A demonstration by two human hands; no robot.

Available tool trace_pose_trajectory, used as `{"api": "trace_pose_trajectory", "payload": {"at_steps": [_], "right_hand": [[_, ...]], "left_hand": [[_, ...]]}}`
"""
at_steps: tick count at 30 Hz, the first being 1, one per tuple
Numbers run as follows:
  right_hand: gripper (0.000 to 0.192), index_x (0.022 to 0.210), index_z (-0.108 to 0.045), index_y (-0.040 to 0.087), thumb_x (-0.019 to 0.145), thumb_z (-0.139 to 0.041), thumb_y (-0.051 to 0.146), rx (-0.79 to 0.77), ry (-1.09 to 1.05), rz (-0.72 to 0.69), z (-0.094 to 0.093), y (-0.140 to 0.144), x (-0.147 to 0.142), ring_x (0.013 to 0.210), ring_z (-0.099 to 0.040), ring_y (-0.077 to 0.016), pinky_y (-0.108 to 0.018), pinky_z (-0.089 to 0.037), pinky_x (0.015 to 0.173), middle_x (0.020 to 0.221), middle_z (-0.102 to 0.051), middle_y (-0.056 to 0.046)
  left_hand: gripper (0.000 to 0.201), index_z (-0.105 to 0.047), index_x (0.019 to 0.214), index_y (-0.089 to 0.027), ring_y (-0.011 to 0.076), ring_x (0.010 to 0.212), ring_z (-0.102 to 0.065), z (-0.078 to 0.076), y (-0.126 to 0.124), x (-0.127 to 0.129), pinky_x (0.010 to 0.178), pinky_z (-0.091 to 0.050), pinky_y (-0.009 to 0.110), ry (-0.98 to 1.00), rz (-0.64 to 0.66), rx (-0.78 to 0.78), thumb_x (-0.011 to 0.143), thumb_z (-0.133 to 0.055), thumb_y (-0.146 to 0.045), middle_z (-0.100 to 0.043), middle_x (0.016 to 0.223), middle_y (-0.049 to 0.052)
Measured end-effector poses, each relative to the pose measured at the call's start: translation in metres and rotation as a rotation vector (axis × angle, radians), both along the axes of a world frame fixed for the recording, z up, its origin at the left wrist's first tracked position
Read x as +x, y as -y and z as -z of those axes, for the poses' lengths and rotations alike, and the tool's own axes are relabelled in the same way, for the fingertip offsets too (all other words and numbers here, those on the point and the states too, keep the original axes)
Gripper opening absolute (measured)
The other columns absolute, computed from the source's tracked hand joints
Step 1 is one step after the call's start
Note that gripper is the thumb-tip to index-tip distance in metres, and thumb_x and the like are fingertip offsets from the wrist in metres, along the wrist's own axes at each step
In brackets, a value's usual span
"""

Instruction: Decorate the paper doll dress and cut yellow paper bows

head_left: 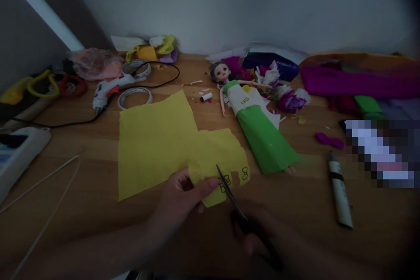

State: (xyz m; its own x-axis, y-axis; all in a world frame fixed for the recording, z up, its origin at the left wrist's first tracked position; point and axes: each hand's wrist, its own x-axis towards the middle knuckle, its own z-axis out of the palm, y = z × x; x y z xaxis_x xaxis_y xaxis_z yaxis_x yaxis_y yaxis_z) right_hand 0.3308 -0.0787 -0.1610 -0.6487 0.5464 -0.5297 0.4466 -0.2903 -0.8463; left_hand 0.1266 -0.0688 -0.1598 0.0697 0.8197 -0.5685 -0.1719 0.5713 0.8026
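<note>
A large sheet of yellow paper (154, 140) with an uneven right edge lies on the wooden table. Small bow shapes are drawn on it in black near its lower right corner. My left hand (183, 197) pinches that corner, thumb on top beside the drawn bows. In my right hand (259, 223) is a pair of dark-handled scissors (234, 199), its blades lying over the paper at the bows. The fingers of the right hand are dim and partly hidden behind the handles. Just beyond the sheet lies a doll (221, 72) in a green and white paper dress (262, 140).
On the left are a hot glue gun (106, 89) with a black cord, tape rolls (135, 97), yellow-handled scissors (42, 84) and a white power strip (19, 153). To the right lie a marker (340, 192), a magenta paper bow (330, 140) and folded magenta paper (354, 81).
</note>
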Motion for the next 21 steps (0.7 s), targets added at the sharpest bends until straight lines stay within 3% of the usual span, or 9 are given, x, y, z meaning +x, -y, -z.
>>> {"api": "trace_pose_trajectory", "payload": {"at_steps": [6,10,15,19,21], "right_hand": [[0.014,0.073,-0.051,0.018,0.08,-0.059,0.026,-0.062,0.04,0.025,-0.005,-0.003,-0.006,0.07,-0.049,-0.0156,-0.025,-0.038,0.06,0.068,-0.049,0.002],[0.011,0.071,-0.05,0.018,0.08,-0.056,0.022,-0.037,0.052,0.008,-0.009,-0.006,-0.006,0.068,-0.048,-0.0145,-0.025,-0.038,0.061,0.069,-0.05,0.002],[0.013,0.075,-0.056,0.018,0.083,-0.057,0.028,-0.025,0.043,-0.031,-0.009,-0.006,-0.002,0.066,-0.051,-0.0143,-0.024,-0.04,0.059,0.068,-0.056,0.002],[0.009,0.086,-0.063,0.019,0.081,-0.061,0.027,-0.071,0.019,-0.019,-0.017,-0.01,0.0,0.075,-0.057,-0.0166,-0.025,-0.044,0.068,0.08,-0.063,0.0],[0.016,0.093,-0.065,0.021,0.078,-0.065,0.026,-0.08,0.023,-0.056,-0.026,-0.013,0.0,0.074,-0.058,-0.0164,-0.026,-0.045,0.07,0.086,-0.065,0.0]], "left_hand": [[0.044,-0.054,0.054,-0.017,0.0055,0.041,-0.039,0.001,0.0,-0.001,0.04,-0.03,0.017,0.008,-0.001,0.017,0.06,-0.079,-0.054,-0.047,0.044,-0.006],[0.038,-0.063,0.063,-0.017,0.006,0.043,-0.043,0.004,-0.001,-0.005,0.041,-0.032,0.017,-0.009,-0.015,0.009,0.06,-0.08,-0.051,-0.059,0.054,-0.003],[0.028,-0.072,0.082,-0.021,0.0144,0.068,-0.063,0.0,-0.004,-0.007,0.057,-0.046,0.02,0.025,-0.013,0.079,0.067,-0.079,-0.043,-0.072,0.077,0.002],[0.024,-0.074,0.081,-0.022,0.0155,0.075,-0.064,-0.006,-0.006,-0.007,0.064,-0.048,0.02,-0.012,-0.027,0.176,0.068,-0.078,-0.041,-0.072,0.077,0.001],[0.023,-0.073,0.075,-0.022,0.0112,0.063,-0.059,-0.008,-0.006,-0.008,0.056,-0.044,0.017,-0.051,-0.052,0.186,0.067,-0.079,-0.043,-0.069,0.068,-0.001]]}}
